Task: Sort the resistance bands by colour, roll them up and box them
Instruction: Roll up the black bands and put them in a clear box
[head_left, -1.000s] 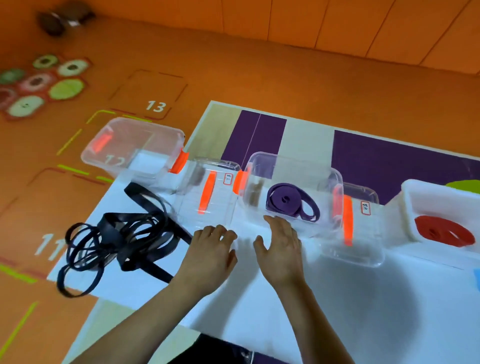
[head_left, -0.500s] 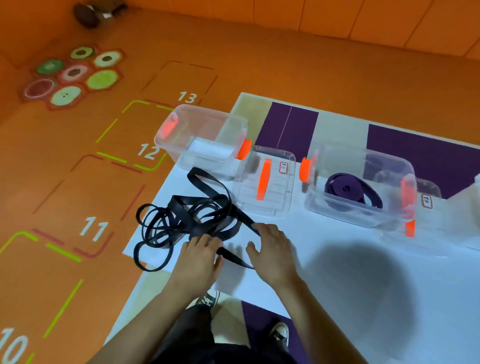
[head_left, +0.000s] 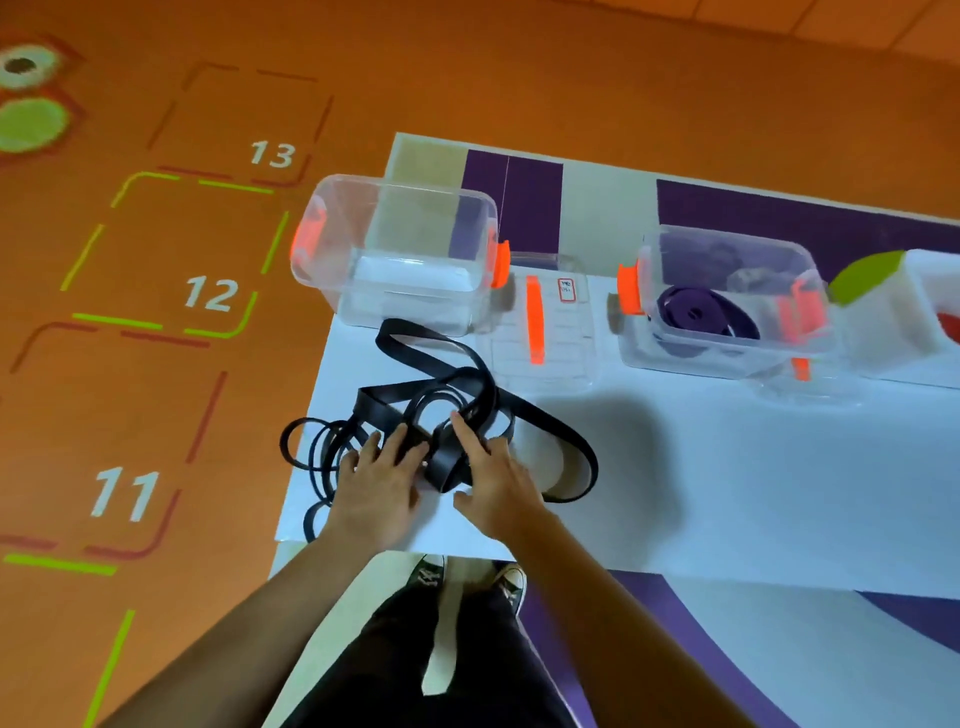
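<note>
A tangle of black resistance bands (head_left: 470, 387) lies at the left end of the white table (head_left: 727, 493). My left hand (head_left: 376, 486) rests flat on the tangle's near left loops with its fingers spread. My right hand (head_left: 493, 475) lies on the tangle's middle, index finger stretched forward, and a folded black strap stands between the two hands. Neither hand visibly closes around a strap. Behind the tangle stands an empty clear box (head_left: 395, 208) with orange clips. To the right, a rolled purple band (head_left: 701, 317) sits inside a second clear box (head_left: 727, 241).
A clear lid (head_left: 566, 364) with an orange strip lies flat between the two clear boxes. A white box (head_left: 883, 322) stands at the far right with something red at the frame edge. The table's left edge drops to an orange floor with numbered squares. My shoes show below the near edge.
My view has swung left and down. Both hands moved from the bare table in front of the boxes onto the black tangle, further over it than half a second ago.
</note>
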